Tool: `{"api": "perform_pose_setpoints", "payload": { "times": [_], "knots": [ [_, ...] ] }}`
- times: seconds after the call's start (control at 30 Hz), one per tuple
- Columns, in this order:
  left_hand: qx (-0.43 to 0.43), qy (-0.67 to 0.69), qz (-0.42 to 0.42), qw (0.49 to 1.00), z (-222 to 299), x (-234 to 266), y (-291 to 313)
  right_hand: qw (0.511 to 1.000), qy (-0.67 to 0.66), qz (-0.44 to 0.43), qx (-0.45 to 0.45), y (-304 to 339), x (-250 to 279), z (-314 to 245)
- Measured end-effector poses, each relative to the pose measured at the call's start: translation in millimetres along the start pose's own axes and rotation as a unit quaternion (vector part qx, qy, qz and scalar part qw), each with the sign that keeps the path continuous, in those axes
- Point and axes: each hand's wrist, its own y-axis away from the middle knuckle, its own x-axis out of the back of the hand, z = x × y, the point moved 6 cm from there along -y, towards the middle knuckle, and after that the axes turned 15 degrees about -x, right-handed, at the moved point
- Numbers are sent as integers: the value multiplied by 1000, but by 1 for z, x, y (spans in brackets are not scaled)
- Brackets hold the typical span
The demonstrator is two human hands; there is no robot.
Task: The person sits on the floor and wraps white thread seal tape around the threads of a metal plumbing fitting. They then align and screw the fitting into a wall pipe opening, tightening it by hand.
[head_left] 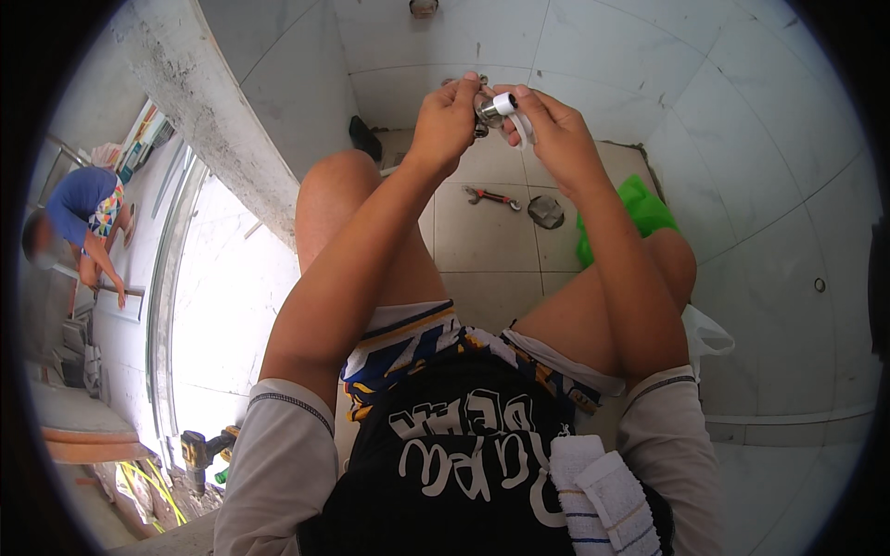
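In front of the tiled wall, above my knees, my left hand (447,125) is closed around a small chrome pipe fitting (489,113), which looks like a tap or valve. White thread tape (505,103) wraps the fitting's end, whose dark opening points up and to the right. Close against that end, my right hand (556,134) has its thumb and fingers pinched on the tape. A loose white strip hangs beside the right fingers. Part of the fitting is hidden behind the left fingers.
An adjustable wrench (493,198) with red on its handle lies on the floor tiles beside a round grey drain cover (546,212). By my right knee sits a green plastic bag (640,208). At far left, a person (88,208) bends down beyond a ledge; a drill (197,456) stands lower left.
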Motion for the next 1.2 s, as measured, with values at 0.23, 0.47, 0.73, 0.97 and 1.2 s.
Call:
{"api": "perform_pose_setpoints", "payload": {
  "times": [0.23,0.47,0.73,0.97,1.2],
  "knots": [
    [59,45,31,997,-7,4,-3,999,40,25,20,1,-3,2],
    [53,-75,111,990,-18,26,-7,925,326,114,157,12,-21,-1],
    [-122,-362,124,916,-1,30,-13,917,375,104,92,29,-24,-11],
    [-105,-465,78,875,11,12,-8,965,260,15,-13,34,-3,-22],
    [-142,-544,9,827,15,-2,-1,996,32,-9,83,30,11,-33]
  ]
}}
